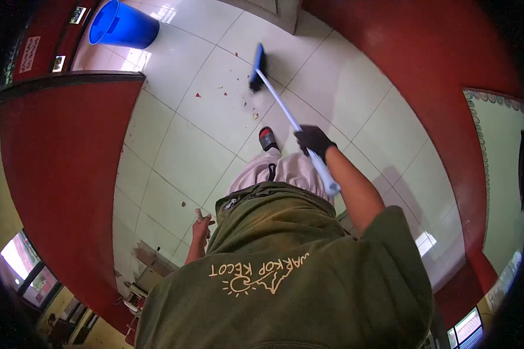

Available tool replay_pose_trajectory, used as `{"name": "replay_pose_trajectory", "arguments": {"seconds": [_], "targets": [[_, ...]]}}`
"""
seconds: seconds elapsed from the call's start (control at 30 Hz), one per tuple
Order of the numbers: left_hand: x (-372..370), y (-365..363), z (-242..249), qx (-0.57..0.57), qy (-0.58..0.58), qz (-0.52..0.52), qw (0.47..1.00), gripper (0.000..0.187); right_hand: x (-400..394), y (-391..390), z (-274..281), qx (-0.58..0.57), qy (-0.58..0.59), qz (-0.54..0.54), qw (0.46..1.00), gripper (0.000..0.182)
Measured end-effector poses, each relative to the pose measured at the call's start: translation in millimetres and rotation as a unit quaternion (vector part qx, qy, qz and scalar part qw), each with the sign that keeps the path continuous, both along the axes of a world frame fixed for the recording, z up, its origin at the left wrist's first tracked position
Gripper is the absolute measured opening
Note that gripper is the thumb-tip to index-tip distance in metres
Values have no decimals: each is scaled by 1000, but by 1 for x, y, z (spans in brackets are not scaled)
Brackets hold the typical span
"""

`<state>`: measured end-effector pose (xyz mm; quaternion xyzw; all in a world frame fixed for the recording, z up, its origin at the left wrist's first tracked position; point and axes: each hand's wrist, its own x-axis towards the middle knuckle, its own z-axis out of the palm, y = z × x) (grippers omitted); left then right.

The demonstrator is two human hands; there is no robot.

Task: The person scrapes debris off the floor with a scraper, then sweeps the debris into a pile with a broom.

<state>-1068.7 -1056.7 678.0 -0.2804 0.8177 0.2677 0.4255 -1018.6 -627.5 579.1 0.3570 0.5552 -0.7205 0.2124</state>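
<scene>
A black glove covers my right hand [314, 140], which is wrapped round the pale blue handle of a broom [283, 109]. The broom's blue head with dark bristles [258, 67] is on the tiled floor [209, 125], right of scattered small debris [255, 116]. Bare and hanging at my left side, my left hand [202, 225] has some fingers curled and one stretched out with something light-coloured around it. Nothing shows in its grasp.
A blue bin [124, 24] stands at the upper left. Red walls [64, 174] rise on both sides. My foot in a dark sandal [267, 139] is just below the debris. One small brown piece [183, 204] lies near my left hand.
</scene>
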Motion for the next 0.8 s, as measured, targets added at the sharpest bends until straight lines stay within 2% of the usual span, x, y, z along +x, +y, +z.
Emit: {"name": "replay_pose_trajectory", "arguments": {"seconds": [0.03, 0.1, 0.13, 0.2, 0.23, 0.27, 0.33, 0.4, 0.47, 0.5, 0.57, 0.6, 0.63, 0.7, 0.73, 0.8], "targets": [[-5, -5, -1, 11, 16, -8, 1000, 42, -10, -4, 2, 2, 1, 0, 1000, 20], [-12, -25, -16, 28, 37, 4, 999, 42, -36, -4, 22, -55, 42, -73, 995, 17], [-15, -36, -24, 44, 52, 16, 998, 42, -33, -5, 41, 6, 0, -47, 999, 21], [-18, -28, -21, 53, 58, 47, 996, 42, -10, -2, 93, 36, -45, -45, 997, 33], [-19, -22, -18, 60, 63, 78, 993, 42, 13, -4, 94, 78, -38, -34, 996, 36], [-22, -18, -16, 62, 58, 78, 993, 42, 41, -4, 94, 167, 2, 25, 986, 36], [-30, -10, -12, 19, -33, 4, 999, 42, 52, -12, 162, 116, -104, 28, 987, 36], [-35, -4, -11, 2, -40, -27, 999, 42, 68, -25, 176, 143, -71, 42, 986, 33], [-43, -8, -18, 57, -23, -73, 995, 43, 60, -31, 187, 14, -181, -29, 983, 25], [-46, -10, -23, 56, -25, -76, 995, 43, 61, -36, 170, 12, -182, -32, 983, 25], [-54, -15, -35, 54, -13, -46, 997, 44, 63, -47, 109, 5, -99, -13, 995, 16], [-58, -17, -37, 52, -12, -47, 997, 44, 43, -50, 94, -11, -116, -4, 993, 14], [-63, -19, -38, 55, -7, -25, 998, 45, 29, -55, 66, 157, 43, 112, 980, 14], [-72, -17, -31, 59, -4, -5, 998, 46, -8, -71, 22, -3, 34, -5, 999, 14], [-73, -17, -30, 58, 0, -7, 998, 46, -36, -73, 29, -138, -68, -91, 984, 15], [-74, -19, -28, 47, 15, 3, 999, 45, -69, -72, 40, -175, -18, -135, 975, 18]]}}
